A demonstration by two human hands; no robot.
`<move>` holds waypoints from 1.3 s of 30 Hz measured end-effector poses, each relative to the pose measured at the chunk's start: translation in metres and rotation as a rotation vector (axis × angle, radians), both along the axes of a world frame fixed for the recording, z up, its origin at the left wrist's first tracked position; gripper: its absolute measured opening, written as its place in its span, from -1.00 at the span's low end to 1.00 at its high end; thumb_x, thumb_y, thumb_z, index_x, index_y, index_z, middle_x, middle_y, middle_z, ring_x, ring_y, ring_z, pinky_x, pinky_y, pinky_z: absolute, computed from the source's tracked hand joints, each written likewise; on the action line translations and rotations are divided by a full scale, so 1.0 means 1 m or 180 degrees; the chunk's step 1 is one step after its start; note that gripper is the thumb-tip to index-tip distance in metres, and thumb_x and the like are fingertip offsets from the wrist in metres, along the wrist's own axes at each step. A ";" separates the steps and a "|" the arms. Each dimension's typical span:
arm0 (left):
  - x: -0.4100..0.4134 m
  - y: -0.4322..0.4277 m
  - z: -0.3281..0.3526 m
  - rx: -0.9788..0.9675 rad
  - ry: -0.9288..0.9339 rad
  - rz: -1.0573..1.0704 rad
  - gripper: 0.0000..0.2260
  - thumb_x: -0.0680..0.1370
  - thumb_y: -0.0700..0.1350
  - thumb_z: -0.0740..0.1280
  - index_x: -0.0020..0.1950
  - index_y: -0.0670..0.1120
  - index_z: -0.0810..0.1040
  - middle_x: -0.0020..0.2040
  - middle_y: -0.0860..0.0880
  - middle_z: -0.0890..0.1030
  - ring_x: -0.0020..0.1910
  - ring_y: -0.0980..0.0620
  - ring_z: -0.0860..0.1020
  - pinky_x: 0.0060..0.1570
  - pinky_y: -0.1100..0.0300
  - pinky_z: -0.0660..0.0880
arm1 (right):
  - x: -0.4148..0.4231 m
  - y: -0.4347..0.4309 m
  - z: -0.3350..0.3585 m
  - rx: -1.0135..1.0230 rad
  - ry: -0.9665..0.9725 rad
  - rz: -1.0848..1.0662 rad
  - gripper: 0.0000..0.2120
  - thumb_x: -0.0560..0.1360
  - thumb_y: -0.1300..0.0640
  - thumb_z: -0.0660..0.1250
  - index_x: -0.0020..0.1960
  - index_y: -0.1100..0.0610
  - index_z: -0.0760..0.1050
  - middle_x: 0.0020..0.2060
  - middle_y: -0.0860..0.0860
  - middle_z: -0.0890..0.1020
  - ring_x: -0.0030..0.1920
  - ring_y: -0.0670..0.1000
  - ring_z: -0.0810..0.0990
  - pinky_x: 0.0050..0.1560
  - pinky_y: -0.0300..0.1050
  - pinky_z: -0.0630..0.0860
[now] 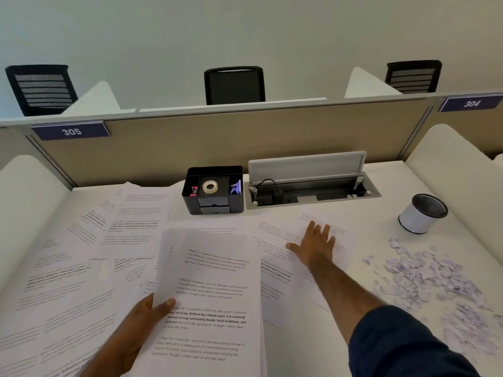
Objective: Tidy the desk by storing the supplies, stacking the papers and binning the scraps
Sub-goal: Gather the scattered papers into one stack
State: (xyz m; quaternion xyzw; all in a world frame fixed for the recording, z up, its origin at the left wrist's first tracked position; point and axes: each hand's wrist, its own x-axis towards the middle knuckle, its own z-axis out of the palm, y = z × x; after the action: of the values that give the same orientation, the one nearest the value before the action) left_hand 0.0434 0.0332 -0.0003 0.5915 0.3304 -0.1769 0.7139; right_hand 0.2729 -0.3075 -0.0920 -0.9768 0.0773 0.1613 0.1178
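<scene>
head view | left hand [138, 325] pinches a stack of white printed paper sheets [209, 300] at its left edge | right hand [317, 246] lies flat with fingers spread on a loose printed sheet [283, 238] right of the stack | heap of torn white paper scraps [430, 281] well right of that hand, near a white cylindrical bin [420, 214]

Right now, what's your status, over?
Left grip holds paper stack. Right grip open, flat on loose sheet. Scraps lie loose near white bin.
</scene>
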 end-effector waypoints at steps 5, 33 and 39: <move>0.001 0.003 -0.002 -0.0022 0.0078 0.0013 -0.66 0.60 -0.17 0.37 0.36 -0.15 0.48 0.13 -0.37 0.68 0.08 -0.47 0.65 0.21 -0.45 0.50 | -0.008 0.011 -0.006 -0.0088 -0.0357 -0.0007 -0.13 0.53 -0.28 0.27 0.61 0.15 -0.01 0.59 0.12 0.16 0.60 0.23 -0.06 0.55 0.21 -0.03; 0.018 -0.009 -0.004 -0.0380 -0.0457 -0.0048 -0.66 0.63 -0.18 0.33 0.40 -0.17 0.47 0.18 -0.34 0.67 0.10 -0.43 0.66 -0.05 -0.27 0.68 | -0.053 -0.067 0.191 0.4555 -0.1512 -0.1126 -0.85 0.55 0.30 0.35 0.08 0.18 0.63 -0.02 0.11 0.73 -0.07 0.13 0.69 0.00 0.03 0.64; 0.025 -0.026 0.002 -0.0427 -0.0590 -0.0173 -0.65 0.63 -0.08 0.33 0.41 -0.11 0.50 0.22 -0.31 0.66 0.17 -0.44 0.63 0.20 -0.45 0.51 | -0.077 -0.001 0.136 0.4023 -0.0959 -0.0951 -0.90 0.54 0.24 0.39 0.04 0.14 0.64 -0.19 0.00 0.75 -0.23 0.02 0.69 -0.23 -0.10 0.58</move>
State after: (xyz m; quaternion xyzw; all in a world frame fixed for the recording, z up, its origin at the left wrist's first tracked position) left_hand 0.0680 0.0073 0.0014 0.5650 0.2343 -0.1625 0.7743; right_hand 0.1959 -0.3087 0.0439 -0.7105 0.0851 0.0192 0.6982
